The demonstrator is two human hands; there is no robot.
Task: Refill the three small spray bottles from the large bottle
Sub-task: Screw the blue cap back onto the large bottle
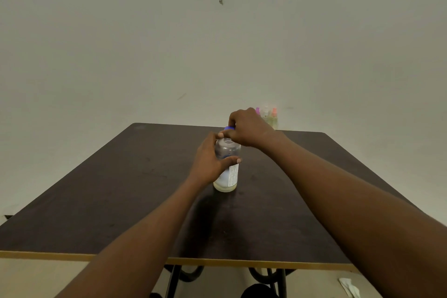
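My left hand grips the large bottle so it won't spin — right hand pinches its blue cap, small spray bottles waiting far right.

Large bottle central, spray bottles far behind

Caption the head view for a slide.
Left hand holds the large bottle, right hand grips its blue cap; small spray bottles behind.

Plain bare room, type unclear: dark brown laminate table on black curved metal legs, scuffed off-white wall on far side.
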